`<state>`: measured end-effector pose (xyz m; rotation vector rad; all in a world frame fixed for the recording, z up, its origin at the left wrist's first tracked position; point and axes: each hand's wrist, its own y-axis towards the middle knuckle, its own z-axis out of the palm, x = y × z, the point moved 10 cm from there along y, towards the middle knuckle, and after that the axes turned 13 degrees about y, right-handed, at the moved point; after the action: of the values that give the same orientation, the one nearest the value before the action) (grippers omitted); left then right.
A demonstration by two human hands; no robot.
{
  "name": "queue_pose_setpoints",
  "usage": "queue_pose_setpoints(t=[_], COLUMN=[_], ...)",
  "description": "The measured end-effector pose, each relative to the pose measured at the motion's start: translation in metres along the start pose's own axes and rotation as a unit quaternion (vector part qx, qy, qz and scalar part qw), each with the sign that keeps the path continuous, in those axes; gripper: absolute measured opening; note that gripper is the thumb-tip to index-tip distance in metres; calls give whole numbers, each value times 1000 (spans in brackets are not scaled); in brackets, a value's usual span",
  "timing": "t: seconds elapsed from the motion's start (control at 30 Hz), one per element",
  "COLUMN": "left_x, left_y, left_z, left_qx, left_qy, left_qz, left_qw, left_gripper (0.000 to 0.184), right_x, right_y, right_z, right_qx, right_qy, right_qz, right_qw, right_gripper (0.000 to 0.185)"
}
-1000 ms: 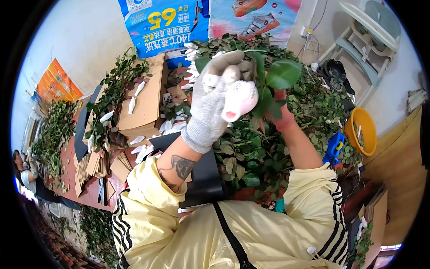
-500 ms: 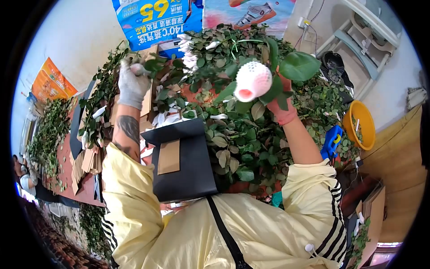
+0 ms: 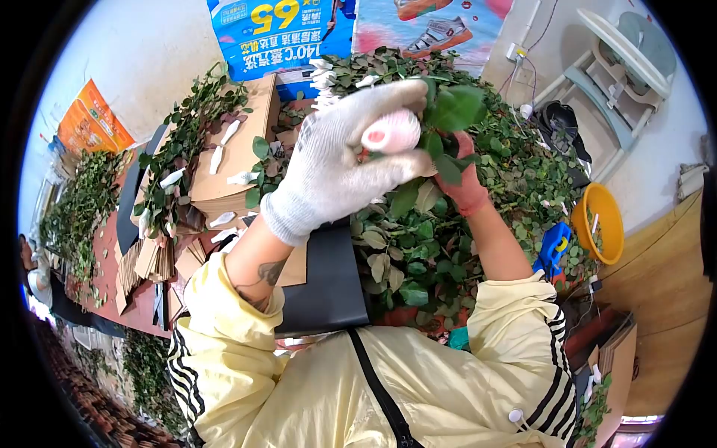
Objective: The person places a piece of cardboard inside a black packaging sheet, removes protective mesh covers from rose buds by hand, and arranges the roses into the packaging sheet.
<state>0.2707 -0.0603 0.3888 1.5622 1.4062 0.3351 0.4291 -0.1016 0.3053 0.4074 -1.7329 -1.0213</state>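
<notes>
Already netted, the pink flower (image 3: pixel 394 133) sat within the wide curve of the left hand (image 3: pixel 325 160) while the right hand (image 3: pixel 463 179) seemingly gripped it (leaves (image 3: pixel 454 109) partly hid this), with loose foliage (image 3: pixel 407 257) heaped below.

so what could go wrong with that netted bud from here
The left hand curves around the netted bud, so squeezing too hard might crush it. Broad leaves beside the right hand could snag and tear. If the bud slipped, it might land among the leafy stems below and be hard to pick out.
</notes>
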Motion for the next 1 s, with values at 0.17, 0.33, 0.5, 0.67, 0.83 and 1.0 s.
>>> queue_pose_setpoints(t=[0.17,0.33,0.5,0.67,0.83,1.0], left_x=[41,49,35,33,39,16], left_y=[5,6,6,6,1,-6], left_z=[-7,-16,-9,-4,-11,-9], left_qx=[-97,-142,-143,-130,-146,-138], left_qy=[-217,-188,-187,-201,-140,-58], left_qz=[-160,-202,-169,-151,-137,-68], left_qw=[958,951,957,959,970,986], left_gripper=[51,44,46,47,37,33], right_x=[-28,-7,-7,-23,21,34], right_y=[-4,-9,-10,-17,-13,3], right_z=[-10,-13,-19,-21,-20,12], right_qx=[-9,-7,-37,-62,13,80], right_qy=[103,61,154,270,-97,-154], right_qz=[116,51,70,128,-44,-35], right_qw=[988,997,985,952,994,984], right_gripper=[66,63,60,62,67,63])
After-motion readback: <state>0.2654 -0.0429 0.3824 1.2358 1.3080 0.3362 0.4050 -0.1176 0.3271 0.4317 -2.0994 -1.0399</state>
